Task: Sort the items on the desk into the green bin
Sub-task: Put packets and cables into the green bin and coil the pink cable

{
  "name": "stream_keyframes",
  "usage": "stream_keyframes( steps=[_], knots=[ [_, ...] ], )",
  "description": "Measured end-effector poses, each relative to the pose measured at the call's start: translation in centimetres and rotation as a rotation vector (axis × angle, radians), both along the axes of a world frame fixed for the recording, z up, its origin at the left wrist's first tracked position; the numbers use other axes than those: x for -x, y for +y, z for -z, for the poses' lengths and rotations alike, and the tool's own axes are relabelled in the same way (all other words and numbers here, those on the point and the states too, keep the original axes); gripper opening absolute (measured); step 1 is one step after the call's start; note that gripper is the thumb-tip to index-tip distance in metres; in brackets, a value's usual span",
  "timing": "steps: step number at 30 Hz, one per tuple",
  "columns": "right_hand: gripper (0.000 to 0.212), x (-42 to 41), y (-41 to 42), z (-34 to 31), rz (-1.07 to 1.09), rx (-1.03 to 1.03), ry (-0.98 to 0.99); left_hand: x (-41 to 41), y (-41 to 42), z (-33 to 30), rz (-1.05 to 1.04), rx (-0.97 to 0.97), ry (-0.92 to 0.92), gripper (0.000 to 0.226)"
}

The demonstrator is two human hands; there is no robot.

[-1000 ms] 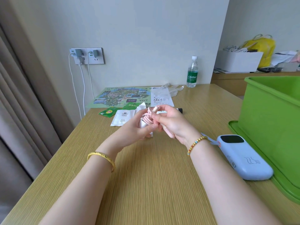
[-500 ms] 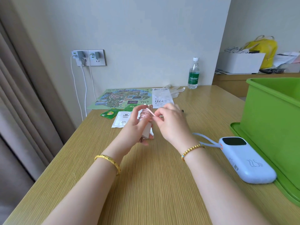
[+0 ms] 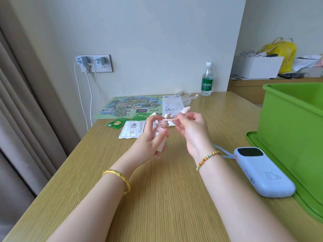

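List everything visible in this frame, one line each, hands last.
green bin: 1, green, desk right
power bank: 1, pale blue, beside bin
pink cable: 1, pink, partly coiled, held in both hands
map: 1, multicoloured, desk rear
white sachet: 1, white, before map
green packets: 2, green, beside sachet
water bottle: 1, clear, green label, by wall
left hand: 1, grips coil
right hand: 1, pinches cable end

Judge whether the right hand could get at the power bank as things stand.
Probably not at once: the right hand pinches the pink cable. The power bank lies bare on the desk beside that forearm, nothing between them.
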State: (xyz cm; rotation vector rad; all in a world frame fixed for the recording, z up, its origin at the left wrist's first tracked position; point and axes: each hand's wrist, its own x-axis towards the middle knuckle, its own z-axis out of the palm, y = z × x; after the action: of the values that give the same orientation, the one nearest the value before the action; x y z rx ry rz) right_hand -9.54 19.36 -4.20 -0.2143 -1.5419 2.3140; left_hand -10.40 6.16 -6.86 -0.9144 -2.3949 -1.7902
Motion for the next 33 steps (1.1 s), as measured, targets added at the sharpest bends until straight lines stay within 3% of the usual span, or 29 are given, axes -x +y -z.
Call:
stream_keyframes(
  steps=[2, 4, 10, 12, 16, 20, 33],
  knots=[
    [0.016, -0.1, 0.4, -0.1, -0.054, 0.139, -0.016, 0.0, 0.1, 0.1, 0.012, 0.01, -0.006, 0.022],
    [0.017, -0.3, 0.6, -0.1, -0.086, 0.146, -0.061, 0.0, 0.1, 0.1, 0.015, 0.016, -0.007, 0.022],
    [0.02, -0.6, -0.3, 0.2, -0.141, -0.428, -0.128, 0.3, 0.4, 0.6, -0.146, 0.032, 0.021, 0.044],
    [0.026, -0.9, -0.4, 0.1, -0.188, -0.568, -0.123, 0.3, 0.4, 0.6, -0.173, 0.038, 0.041, 0.041],
    [0.027, -1.2, 0.1, -0.3, -0.256, -0.657, -0.134, 0.0, 0.5, 0.5, -0.143, -0.056, -0.081, 0.025],
    [0.028, -1.2, -0.3, -0.3, -0.237, -0.769, -0.017, 0.0, 0.2, 0.0, -0.137, -0.172, -0.247, 0.033],
    [0.031, -1.0, -0.3, 0.0, -0.211, -1.048, 0.087, 0.4, 0.6, 0.5, -0.17, -0.231, -0.313, 0.038]
  ],
)
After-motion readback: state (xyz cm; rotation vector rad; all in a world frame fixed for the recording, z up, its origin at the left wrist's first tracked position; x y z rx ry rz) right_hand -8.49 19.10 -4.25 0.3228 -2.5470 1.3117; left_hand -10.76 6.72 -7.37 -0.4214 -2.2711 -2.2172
